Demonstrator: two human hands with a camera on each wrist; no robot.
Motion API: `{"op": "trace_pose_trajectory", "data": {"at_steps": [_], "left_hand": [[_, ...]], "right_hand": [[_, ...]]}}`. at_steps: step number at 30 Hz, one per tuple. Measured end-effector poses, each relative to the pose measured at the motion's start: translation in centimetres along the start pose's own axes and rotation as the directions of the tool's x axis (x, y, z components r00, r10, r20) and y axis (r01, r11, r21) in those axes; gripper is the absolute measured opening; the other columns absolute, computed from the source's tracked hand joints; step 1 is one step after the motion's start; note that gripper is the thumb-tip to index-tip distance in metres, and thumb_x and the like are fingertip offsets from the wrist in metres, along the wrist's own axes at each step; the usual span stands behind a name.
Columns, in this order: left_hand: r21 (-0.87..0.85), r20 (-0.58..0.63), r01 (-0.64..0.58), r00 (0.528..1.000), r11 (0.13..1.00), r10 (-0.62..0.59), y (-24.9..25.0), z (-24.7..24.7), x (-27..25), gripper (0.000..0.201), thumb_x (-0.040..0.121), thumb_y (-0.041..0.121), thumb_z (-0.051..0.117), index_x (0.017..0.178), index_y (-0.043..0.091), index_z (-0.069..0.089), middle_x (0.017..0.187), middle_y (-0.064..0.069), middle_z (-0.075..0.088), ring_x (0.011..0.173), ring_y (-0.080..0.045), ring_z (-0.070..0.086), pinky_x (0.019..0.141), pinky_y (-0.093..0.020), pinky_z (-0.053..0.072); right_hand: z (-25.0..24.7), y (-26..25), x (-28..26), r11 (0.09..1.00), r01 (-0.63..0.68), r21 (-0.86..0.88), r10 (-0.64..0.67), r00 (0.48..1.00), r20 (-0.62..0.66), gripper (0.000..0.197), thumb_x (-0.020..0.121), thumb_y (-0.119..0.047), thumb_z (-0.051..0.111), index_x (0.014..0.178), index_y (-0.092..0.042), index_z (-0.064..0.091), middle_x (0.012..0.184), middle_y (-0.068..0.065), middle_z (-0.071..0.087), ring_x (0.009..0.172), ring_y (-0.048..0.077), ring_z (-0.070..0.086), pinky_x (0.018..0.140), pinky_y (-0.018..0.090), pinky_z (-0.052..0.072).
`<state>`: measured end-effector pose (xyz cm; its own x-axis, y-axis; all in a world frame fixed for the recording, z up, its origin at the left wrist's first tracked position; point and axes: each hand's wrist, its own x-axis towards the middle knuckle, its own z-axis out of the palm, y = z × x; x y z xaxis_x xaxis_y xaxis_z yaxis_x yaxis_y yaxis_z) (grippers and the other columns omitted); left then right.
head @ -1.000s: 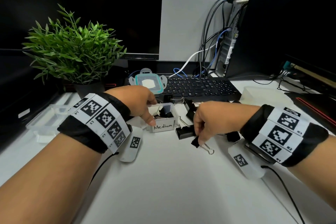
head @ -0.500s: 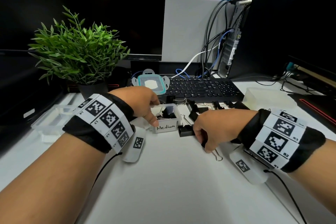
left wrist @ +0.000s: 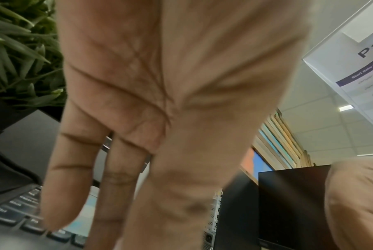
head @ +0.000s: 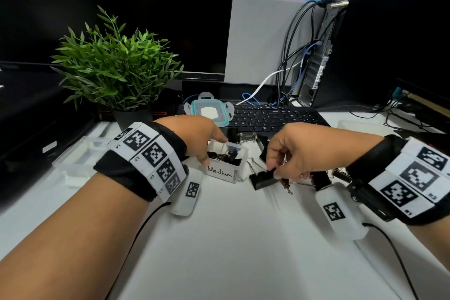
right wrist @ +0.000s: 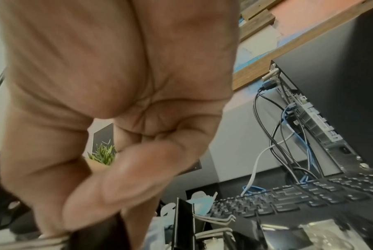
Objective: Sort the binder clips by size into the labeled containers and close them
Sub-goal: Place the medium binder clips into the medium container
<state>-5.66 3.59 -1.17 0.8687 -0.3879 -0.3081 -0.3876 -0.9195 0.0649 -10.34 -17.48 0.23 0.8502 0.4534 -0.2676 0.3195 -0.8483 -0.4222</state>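
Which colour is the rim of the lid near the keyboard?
Teal; the lid shows best in the head view.

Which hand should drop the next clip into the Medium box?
The right hand. It already pinches a black binder clip just beside the Medium container, which is open. The left hand rests on the container's rim, likely steadying it.

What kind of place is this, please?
Most likely an office desk: a dark monitor, a black keyboard and a computer tower with many cables stand behind the hands, beside a potted plant.
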Motion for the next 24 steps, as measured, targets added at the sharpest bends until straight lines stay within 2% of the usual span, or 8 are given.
{"op": "trace_pose_trajectory", "data": {"at_steps": [2,4,7,10,14,17,21,24], "left_hand": [[-0.011,0.014,-0.023,1.000,1.000,0.023,0.0,0.0,0.0,0.073,0.083,0.015,0.069,0.144,0.036,0.033,0.138,0.007,0.048,0.125,-0.016,0.045,0.093,-0.025,0.038],[-0.028,0.036,-0.042,0.998,0.999,0.043,-0.1,0.1,0.2,0.077,0.083,0.013,0.070,0.144,0.039,0.031,0.137,0.009,0.048,0.124,-0.013,0.047,0.099,-0.027,0.038],[-0.130,0.065,-0.069,0.995,0.989,0.078,-0.4,0.3,0.4,0.087,0.079,0.011,0.073,0.145,0.042,0.025,0.137,0.017,0.048,0.112,-0.005,0.056,0.101,-0.029,0.042],[-0.207,0.047,-0.074,0.995,0.975,0.086,-0.6,0.3,0.5,0.091,0.076,0.018,0.076,0.147,0.039,0.023,0.142,0.020,0.042,0.111,-0.004,0.057,0.103,-0.029,0.040],[-0.191,0.029,-0.088,0.995,0.978,0.095,-0.9,0.2,0.3,0.075,0.079,0.027,0.074,0.143,0.033,0.035,0.140,0.015,0.048,0.119,-0.007,0.052,0.106,-0.028,0.036],[-0.198,0.038,-0.075,0.996,0.977,0.084,-0.9,0.3,0.4,0.065,0.081,0.028,0.072,0.139,0.027,0.043,0.137,0.009,0.051,0.120,-0.008,0.051,0.104,-0.025,0.036],[-0.177,0.010,-0.074,0.997,0.982,0.077,-1.0,0.5,0.7,0.051,0.079,0.032,0.072,0.127,0.026,0.054,0.127,0.012,0.059,0.111,-0.009,0.056,0.103,-0.030,0.039],[-0.176,-0.003,-0.068,0.998,0.982,0.069,-1.0,0.5,0.8,0.048,0.079,0.032,0.072,0.124,0.025,0.056,0.123,0.011,0.061,0.105,-0.008,0.056,0.098,-0.026,0.040]], "right_hand": [[-0.3,-0.3,0.0,0.999,0.023,0.029,-0.022,0.999,-0.041,0.009,0.079,-0.007,0.070,0.079,-0.016,0.068,0.054,-0.012,0.061,0.042,0.003,0.053,0.048,0.017,0.046],[-0.3,-0.5,0.5,0.997,0.071,0.004,-0.070,0.987,-0.146,0.013,0.079,-0.008,0.070,0.077,-0.021,0.067,0.055,-0.016,0.061,0.044,-0.001,0.052,0.048,0.012,0.044],[-0.2,-1.3,1.6,0.979,0.183,-0.087,-0.201,0.936,-0.289,0.015,0.078,-0.010,0.071,0.077,-0.024,0.066,0.059,-0.016,0.060,0.052,-0.003,0.053,0.051,0.008,0.040],[0.0,-2.0,3.0,0.962,0.245,-0.120,-0.272,0.895,-0.353,0.013,0.079,-0.010,0.068,0.080,-0.022,0.066,0.059,-0.015,0.056,0.054,-0.007,0.052,0.054,0.006,0.040],[0.8,-2.5,4.7,0.936,0.238,-0.261,-0.313,0.901,-0.301,0.010,0.081,-0.014,0.066,0.084,-0.023,0.066,0.061,-0.017,0.053,0.058,-0.005,0.052,0.056,0.006,0.038],[1.4,-2.6,5.7,0.898,0.233,-0.372,-0.340,0.905,-0.254,0.011,0.082,-0.014,0.063,0.091,-0.019,0.067,0.075,-0.010,0.061,0.069,0.007,0.052,0.066,0.019,0.043],[2.1,-2.7,6.5,0.903,0.239,-0.358,-0.333,0.914,-0.229,0.012,0.082,-0.014,0.065,0.094,-0.016,0.067,0.083,-0.008,0.063,0.077,0.012,0.056,0.072,0.022,0.045],[2.3,-2.5,6.9,0.924,0.214,-0.318,-0.296,0.926,-0.236,0.013,0.082,-0.014,0.067,0.095,-0.014,0.066,0.088,-0.003,0.067,0.080,0.014,0.060,0.075,0.025,0.047]]}}
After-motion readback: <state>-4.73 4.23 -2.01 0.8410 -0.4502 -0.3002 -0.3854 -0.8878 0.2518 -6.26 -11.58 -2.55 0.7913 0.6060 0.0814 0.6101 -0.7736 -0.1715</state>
